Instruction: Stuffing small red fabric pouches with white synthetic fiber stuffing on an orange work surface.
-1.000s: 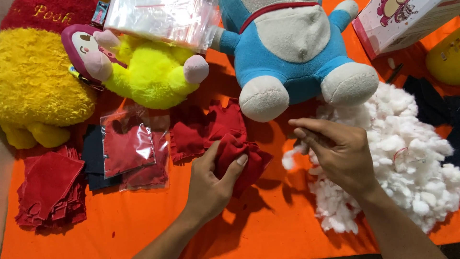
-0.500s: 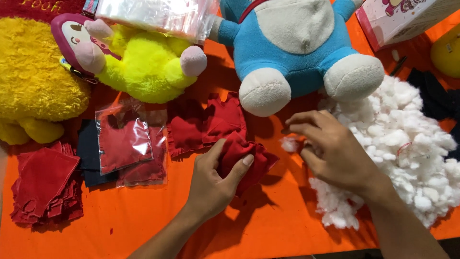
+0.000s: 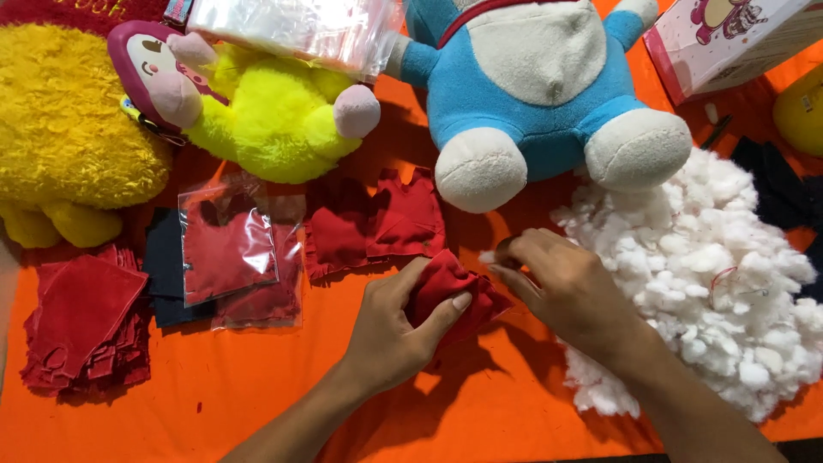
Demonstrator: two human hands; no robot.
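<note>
Left hand clenched around a small red fabric pouch, just left of the heap of white fluffy stuffing. Right hand pinching a white tuft at the heap's left edge, beside the pouch.

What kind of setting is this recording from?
Probably a small plush-toy making bench: a heap of white stuffing, stacks of cut red fabric pieces, and finished plush toys on an orange-covered table.

The orange surface holds a big pile of white fluffy stuffing, a stack of red cloth pieces, and a blue-and-white plush toy.
</note>
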